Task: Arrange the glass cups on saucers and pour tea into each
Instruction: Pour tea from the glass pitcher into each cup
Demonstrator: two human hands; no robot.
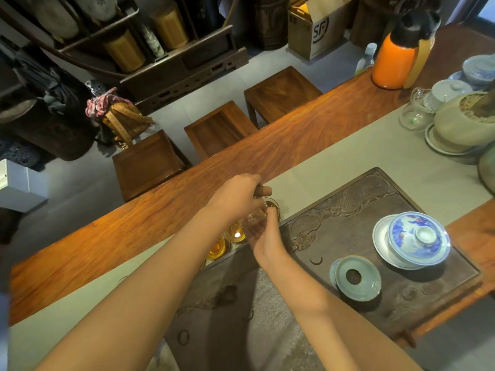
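Observation:
My left hand [238,196] grips the wooden handle [265,190] of a small glass pitcher [255,216], tilted over a glass cup [273,207] at the far end of a row. My right hand [265,236] curls its fingers against the pitcher's glass body from the near side. Two more glass cups [237,234] [217,248] holding amber tea stand in the row beside the dark carved tea tray [348,210], all on the grey runner [334,167]. Whatever lies under the cups is hard to make out.
On the tray sit a blue-and-white lidded gaiwan [417,241] on its saucer and a pale celadon strainer [357,278]. An orange thermos [396,60], a glass pitcher [413,113], a plant pot [463,121] and white cups stand at the far right. Three wooden stools [219,127] line the table's far side.

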